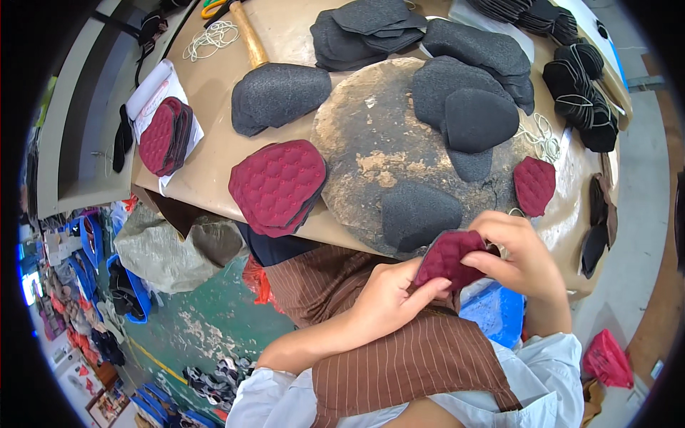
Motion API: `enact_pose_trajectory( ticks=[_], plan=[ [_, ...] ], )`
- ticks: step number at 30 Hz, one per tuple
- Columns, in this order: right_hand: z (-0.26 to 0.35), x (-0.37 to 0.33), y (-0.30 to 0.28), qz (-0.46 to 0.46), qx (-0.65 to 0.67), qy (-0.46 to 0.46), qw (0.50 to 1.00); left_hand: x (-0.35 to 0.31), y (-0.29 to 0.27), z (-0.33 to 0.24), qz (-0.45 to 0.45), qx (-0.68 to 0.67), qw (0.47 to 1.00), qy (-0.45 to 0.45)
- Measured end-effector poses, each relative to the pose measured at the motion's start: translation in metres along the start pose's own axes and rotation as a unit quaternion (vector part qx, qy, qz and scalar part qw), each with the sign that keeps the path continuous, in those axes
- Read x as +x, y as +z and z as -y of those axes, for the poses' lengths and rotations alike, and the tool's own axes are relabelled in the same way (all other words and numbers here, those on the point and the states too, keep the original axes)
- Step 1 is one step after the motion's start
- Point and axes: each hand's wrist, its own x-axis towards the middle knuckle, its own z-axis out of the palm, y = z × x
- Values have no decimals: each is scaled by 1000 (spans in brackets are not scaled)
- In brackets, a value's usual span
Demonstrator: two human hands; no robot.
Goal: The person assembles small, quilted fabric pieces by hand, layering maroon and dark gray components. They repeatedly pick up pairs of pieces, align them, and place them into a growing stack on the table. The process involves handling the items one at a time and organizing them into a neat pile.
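Left hand and right hand closed together on one maroon quilted fabric pad, pinched from both sides and lifted off the counter, probably so both faces can be checked or separated by touch. Pad held just in front of the body, above a brown striped apron.

Left of the grip and farther out: stack of maroon quilted pads near the counter edge; beyond it a grey felt-like foam piece; farther left a smaller maroon stack on white paper. Sorted by colour and kind, apparently for easy reach.

Directly beyond the grip: single grey foam piece on a round, worn, stained work disc, with more grey pieces overlapping at its far side. Right of the grip: lone maroon pad at the disc's rim; black cut pieces fanned farther out.

Counter covered in tan sheet, wooden-handled tool at the far edge. Below left, green worn floor, grey sack, scattered goods.
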Motion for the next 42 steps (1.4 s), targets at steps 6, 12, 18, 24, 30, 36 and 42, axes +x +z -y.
enact_pose_trajectory(
  ticks=[6,12,18,24,30,36,42],
  plan=[
    [-7,12,38,-83,10,-8,997,-6,-11,5,1,-50,997,-58],
    [-16,10,45,-74,114,67,988,-12,1,16,-37,-178,981,-67],
    [-17,21,32,-65,31,82,994,-21,-6,31,-194,316,917,148],
    [-35,60,28,-23,120,158,980,-31,-12,57,-274,495,800,197],
    [-42,62,35,-10,76,163,984,-41,-12,73,-290,475,800,226],
    [-40,65,32,5,61,162,985,-47,-14,80,-287,473,799,235],
    [-41,69,30,21,98,182,978,-39,-16,75,-266,467,806,247]
  ],
)
